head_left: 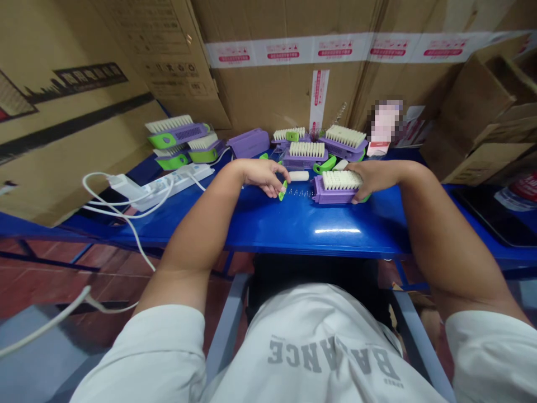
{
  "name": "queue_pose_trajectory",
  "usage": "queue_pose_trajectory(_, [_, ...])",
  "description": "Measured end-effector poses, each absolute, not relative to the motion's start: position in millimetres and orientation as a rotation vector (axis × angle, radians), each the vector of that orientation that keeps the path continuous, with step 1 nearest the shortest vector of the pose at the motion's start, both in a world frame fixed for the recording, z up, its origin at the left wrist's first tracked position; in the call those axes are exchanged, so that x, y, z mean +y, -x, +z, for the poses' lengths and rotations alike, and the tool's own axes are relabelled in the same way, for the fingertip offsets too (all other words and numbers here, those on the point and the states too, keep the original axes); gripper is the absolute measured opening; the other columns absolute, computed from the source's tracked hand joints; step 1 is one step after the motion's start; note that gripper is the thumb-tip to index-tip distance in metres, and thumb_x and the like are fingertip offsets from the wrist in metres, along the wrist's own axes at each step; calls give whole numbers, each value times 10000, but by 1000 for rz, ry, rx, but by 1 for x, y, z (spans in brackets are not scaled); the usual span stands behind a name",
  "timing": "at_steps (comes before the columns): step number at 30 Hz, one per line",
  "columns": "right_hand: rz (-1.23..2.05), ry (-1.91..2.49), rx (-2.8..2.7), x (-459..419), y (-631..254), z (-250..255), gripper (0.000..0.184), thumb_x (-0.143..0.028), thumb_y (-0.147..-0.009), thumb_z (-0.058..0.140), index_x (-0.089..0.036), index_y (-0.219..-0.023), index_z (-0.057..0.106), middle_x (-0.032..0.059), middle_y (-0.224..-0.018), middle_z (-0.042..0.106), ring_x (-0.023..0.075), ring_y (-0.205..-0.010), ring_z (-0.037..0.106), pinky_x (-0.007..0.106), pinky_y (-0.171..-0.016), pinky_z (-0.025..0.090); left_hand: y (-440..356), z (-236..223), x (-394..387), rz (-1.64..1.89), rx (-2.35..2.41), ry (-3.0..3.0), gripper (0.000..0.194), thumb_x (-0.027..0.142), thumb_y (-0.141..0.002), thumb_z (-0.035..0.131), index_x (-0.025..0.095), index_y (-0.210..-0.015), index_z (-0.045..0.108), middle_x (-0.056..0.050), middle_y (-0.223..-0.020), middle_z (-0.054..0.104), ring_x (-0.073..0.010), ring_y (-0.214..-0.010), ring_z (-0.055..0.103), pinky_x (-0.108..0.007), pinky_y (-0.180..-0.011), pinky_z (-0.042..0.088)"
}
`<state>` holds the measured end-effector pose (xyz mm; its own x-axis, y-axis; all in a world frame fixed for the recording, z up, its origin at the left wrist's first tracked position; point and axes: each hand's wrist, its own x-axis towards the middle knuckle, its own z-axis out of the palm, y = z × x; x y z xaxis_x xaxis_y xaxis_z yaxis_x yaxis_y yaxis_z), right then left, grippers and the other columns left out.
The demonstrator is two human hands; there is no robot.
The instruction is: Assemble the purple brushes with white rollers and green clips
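My right hand (pixel 371 178) grips the far end of a purple brush (pixel 335 196) with white bristles pointing up, its fingers around the side. A small green plastic piece (pixel 283 191) is pinched in the fingertips of my left hand (pixel 264 177). Between this piece and the near end of the brush stretches a thin metal coil spring (pixel 300 192). Just behind the spring lies a white cylindrical piece (pixel 298 176). A curved green part (pixel 325 165) rests behind the brush.
More purple and green brushes stand in stacks at the back left (pixel 176 134) and back middle (pixel 308 151). A white power strip (pixel 176 182) with cables lies left on the blue table (pixel 285 232). Cardboard boxes (pixel 277 95) wall the back. A flat black object (pixel 497 218) sits at right.
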<state>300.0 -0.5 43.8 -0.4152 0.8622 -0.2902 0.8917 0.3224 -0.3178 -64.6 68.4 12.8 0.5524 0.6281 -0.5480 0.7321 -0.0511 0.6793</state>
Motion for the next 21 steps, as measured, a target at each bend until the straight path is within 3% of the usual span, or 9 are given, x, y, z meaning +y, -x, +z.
queue_pose_trajectory(8, [-690,-1639,2504,-1,-300,44,722,-441,-553,963,-250,-1211,735,70,-1063,821,403,-1052,785,483,-931,625,63,8,70,-138,1096,-1806,861,547,-640,998,232,-1364,655,-89,-1107,871,-313,-1204,861,-414,-1088,664])
queue_pose_trajectory(17, [-654,-1631,2525,1,-302,42,750,-464,-544,974,-258,-1227,741,71,-1070,839,402,-1024,792,481,-893,638,57,9,61,-33,1158,-1705,749,375,-689,1015,215,-1297,607,-104,-1087,884,-318,-1157,887,-421,-1099,683])
queue_pose_trajectory(21, [-680,-1660,2506,-1,-300,44,728,-442,-533,968,-248,-1194,733,69,-1047,836,393,-1000,794,469,-871,636,56,9,61,-45,1137,-1731,755,422,-695,1018,237,-1296,600,-92,-1118,878,-320,-1210,874,-435,-1115,678])
